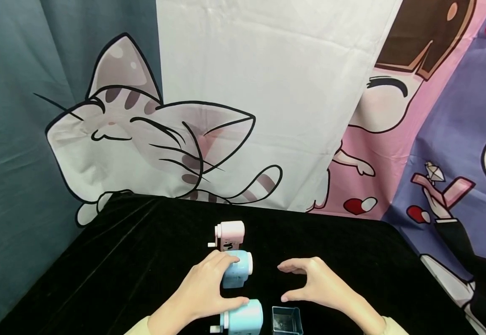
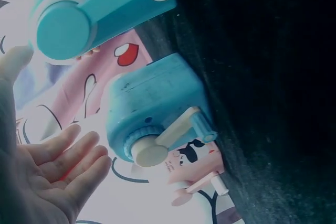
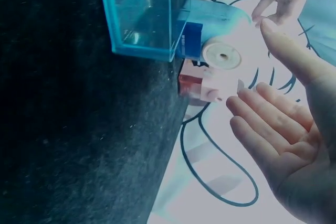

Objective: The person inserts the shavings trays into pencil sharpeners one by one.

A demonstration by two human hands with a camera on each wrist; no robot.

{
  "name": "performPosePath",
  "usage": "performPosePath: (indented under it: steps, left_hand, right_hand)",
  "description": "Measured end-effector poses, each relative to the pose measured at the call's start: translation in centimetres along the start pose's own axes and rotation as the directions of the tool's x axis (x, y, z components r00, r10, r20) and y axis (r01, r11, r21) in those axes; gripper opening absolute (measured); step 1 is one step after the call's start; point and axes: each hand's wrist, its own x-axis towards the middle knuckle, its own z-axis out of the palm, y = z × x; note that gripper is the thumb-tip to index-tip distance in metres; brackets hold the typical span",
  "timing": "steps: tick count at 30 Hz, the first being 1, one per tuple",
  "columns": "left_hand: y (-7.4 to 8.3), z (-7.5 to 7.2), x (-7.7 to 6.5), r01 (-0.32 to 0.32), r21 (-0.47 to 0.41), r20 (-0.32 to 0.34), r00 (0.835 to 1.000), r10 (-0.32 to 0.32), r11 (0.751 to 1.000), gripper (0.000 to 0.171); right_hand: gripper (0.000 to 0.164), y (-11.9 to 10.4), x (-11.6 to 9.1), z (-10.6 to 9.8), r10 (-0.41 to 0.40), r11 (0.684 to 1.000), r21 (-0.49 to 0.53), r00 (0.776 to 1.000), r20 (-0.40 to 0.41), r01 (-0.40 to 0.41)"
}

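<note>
My left hand is spread beside two blue crank pencil sharpeners, fingers loose and gripping nothing. In the head view its fingers overlap the middle blue sharpener, and its thumb overlaps the top of the light blue nearer sharpener. The left wrist view shows the crank sides of the middle sharpener and the nearer one. My right hand hovers with fingers and thumb apart, holding nothing. Just below it stands a clear bluish plastic drawer, open at the top, right of the nearer sharpener.
A pink crank sharpener stands behind the middle one, lining up with the blue pair. All rest on a black cloth-covered table. A printed cartoon curtain hangs behind the table.
</note>
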Motion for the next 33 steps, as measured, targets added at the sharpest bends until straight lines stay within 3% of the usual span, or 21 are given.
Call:
performPosePath:
  steps: [10, 22, 28, 33]
  left_hand:
    - [-0.1, 0.0, -1.0, -0.012, 0.002, 0.007, 1.000, 0.012, 1.000, 0.069]
    - [0.1, -0.1, -1.8, 0.032, -0.029, 0.116, 0.993, -0.028, 0.999, 0.071]
    - [0.5, 0.2, -2.0, -0.005, -0.055, 0.122, 0.992, 0.012, 0.998, 0.073]
    - [0.8, 0.4, -2.1, -0.003, -0.086, 0.167, 0.986, 0.018, 0.996, 0.074]
  right_hand:
    - [0.053, 0.9, -1.6, 0.0, -0.001, 1.000, -0.018, 1.000, -0.022, 0.000]
    - [0.057, 1.2, -3.2, 0.5, 0.048, 0.999, -0.023, 0.998, 0.039, -0.047]
    - [0.059, 1.4, -4.0, 0.8, 0.117, 0.991, 0.052, 0.987, 0.111, -0.123]
    - [0.055, 1.5, -4.6, 1.3, 0.198, 0.971, 0.096, 0.964, 0.180, -0.217]
